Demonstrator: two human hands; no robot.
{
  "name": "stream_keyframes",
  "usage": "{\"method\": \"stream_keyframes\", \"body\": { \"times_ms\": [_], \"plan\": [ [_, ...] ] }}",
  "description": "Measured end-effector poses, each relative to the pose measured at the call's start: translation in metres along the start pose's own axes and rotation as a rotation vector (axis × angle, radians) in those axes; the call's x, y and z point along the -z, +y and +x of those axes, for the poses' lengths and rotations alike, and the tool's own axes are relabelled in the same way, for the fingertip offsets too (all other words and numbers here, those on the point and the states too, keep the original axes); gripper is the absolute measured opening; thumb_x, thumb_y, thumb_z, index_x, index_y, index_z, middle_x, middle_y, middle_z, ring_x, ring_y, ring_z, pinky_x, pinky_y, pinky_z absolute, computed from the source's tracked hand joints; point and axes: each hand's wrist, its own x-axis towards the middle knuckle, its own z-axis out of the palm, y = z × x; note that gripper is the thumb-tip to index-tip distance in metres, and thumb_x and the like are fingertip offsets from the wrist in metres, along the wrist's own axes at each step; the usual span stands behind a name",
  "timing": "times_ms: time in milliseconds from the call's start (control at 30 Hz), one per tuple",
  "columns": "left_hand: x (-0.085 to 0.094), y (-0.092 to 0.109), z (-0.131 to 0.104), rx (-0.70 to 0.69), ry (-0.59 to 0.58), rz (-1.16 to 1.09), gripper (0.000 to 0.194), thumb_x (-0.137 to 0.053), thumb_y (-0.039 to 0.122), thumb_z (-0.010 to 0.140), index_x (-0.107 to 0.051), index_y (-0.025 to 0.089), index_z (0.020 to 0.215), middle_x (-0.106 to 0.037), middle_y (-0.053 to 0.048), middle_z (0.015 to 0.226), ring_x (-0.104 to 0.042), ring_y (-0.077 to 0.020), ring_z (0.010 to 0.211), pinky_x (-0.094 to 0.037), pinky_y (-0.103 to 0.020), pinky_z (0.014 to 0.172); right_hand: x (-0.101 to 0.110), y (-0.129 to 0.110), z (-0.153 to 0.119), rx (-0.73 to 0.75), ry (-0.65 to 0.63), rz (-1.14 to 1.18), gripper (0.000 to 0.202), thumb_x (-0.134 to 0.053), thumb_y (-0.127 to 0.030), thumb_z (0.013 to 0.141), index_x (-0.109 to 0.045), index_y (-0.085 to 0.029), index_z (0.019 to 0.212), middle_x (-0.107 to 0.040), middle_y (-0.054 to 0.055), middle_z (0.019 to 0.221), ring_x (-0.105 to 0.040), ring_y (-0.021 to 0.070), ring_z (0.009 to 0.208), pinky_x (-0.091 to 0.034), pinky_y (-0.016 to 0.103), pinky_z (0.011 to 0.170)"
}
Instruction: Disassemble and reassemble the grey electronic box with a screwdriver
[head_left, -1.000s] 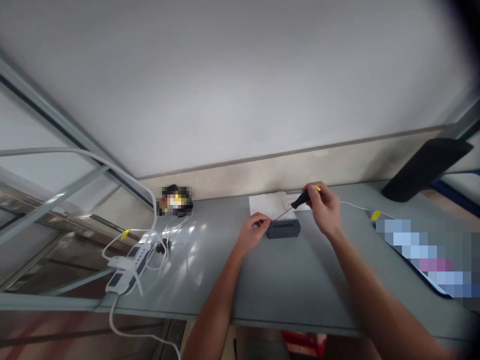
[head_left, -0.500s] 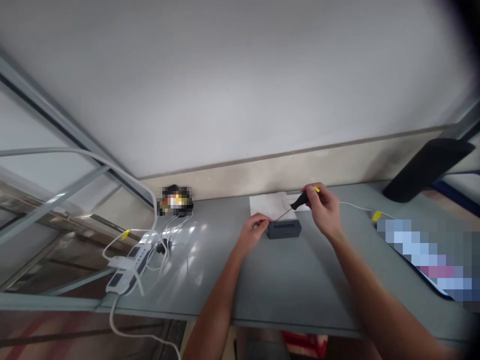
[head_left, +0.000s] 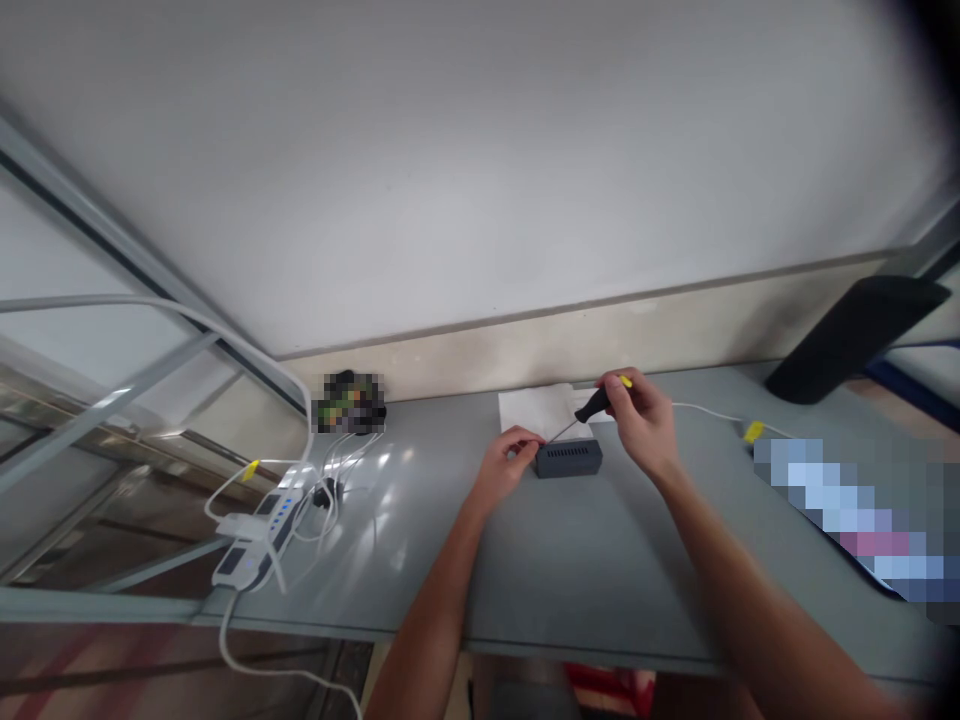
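Observation:
A small dark grey box with a row of vent slots (head_left: pixel 568 459) lies on the grey table. At its left end, my left hand (head_left: pixel 504 466) has thumb and fingertips pinched together on the box's upper corner. My right hand (head_left: pixel 641 420) is wrapped round the black handle of a screwdriver (head_left: pixel 592 405), whose end shows yellow. The thin shaft slants down to the left, and its tip meets the box's top left corner beside my left fingertips. Exactly what the tip touches is too small to see. Behind the box lies a white paper sheet (head_left: pixel 525 408).
On the left sits a white power strip (head_left: pixel 251 550) with tangled white cables. A blurred-out object (head_left: pixel 349 403) stands by the wall. To the right are a leaning black panel (head_left: pixel 855 335), a thin white cable with a yellow tag (head_left: pixel 754 431) and a pixelated screen-like slab (head_left: pixel 862 520).
My right hand and the screwdriver handle have shifted slightly left. My left hand and the box have kept their places.

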Motion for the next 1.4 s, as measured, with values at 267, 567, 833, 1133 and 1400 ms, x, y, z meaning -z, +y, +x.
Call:
{"method": "stream_keyframes", "body": {
  "times_ms": [267, 567, 833, 1133, 1400],
  "plan": [
    [-0.002, 0.002, 0.0, -0.031, 0.012, 0.005, 0.027, -0.061, 0.041, 0.096, -0.074, 0.019, 0.091, -0.07, -0.006, 0.089, -0.061, -0.0179, 0.082, -0.048, -0.03, 0.077, 0.001, -0.008, -0.004, 0.084, -0.082, -0.084, 0.035, -0.056, -0.057, 0.097, -0.071, -0.025, 0.095, -0.066, 0.004, 0.081, -0.059, 0.0166, 0.067, -0.049, 0.031, 0.065],
    [-0.002, 0.003, -0.001, -0.051, 0.013, 0.01, 0.023, -0.06, 0.037, 0.097, -0.072, 0.019, 0.09, -0.069, -0.005, 0.089, -0.062, -0.0176, 0.083, -0.049, -0.03, 0.079, -0.009, -0.04, -0.002, 0.25, -0.359, -0.004, 0.04, -0.053, -0.047, 0.101, -0.065, -0.033, 0.136, -0.059, 0.006, 0.096, -0.063, 0.0205, 0.085, -0.053, 0.036, 0.077],
    [-0.003, 0.001, 0.0, -0.064, 0.015, 0.006, 0.022, -0.061, 0.036, 0.096, -0.071, 0.018, 0.089, -0.069, -0.005, 0.091, -0.062, -0.0177, 0.085, -0.049, -0.03, 0.08, -0.024, -0.05, 0.005, 0.211, -0.477, 0.071, 0.029, -0.053, -0.045, 0.101, -0.069, -0.03, 0.12, -0.069, 0.006, 0.105, -0.066, 0.0216, 0.094, -0.054, 0.038, 0.085],
    [-0.005, -0.005, 0.0, -0.041, 0.035, -0.006, 0.022, -0.061, 0.036, 0.094, -0.071, 0.018, 0.089, -0.069, -0.005, 0.087, -0.059, -0.0164, 0.079, -0.047, -0.029, 0.076, -0.038, -0.035, -0.001, 0.076, -0.29, 0.247, 0.034, -0.069, -0.045, 0.092, -0.04, -0.028, 0.092, -0.063, -0.002, 0.078, -0.057, 0.0153, 0.073, -0.047, 0.03, 0.068],
    [-0.008, -0.007, 0.0, 0.021, 0.053, 0.01, 0.021, -0.059, 0.035, 0.093, -0.072, 0.019, 0.093, -0.069, -0.002, 0.087, -0.058, -0.0145, 0.077, -0.046, -0.027, 0.074, -0.029, -0.013, -0.005, 0.1, -0.208, 0.241, 0.036, -0.044, -0.057, 0.103, -0.057, -0.031, 0.123, -0.06, 0.002, 0.088, -0.058, 0.0173, 0.084, -0.048, 0.034, 0.081]
  ]
}}
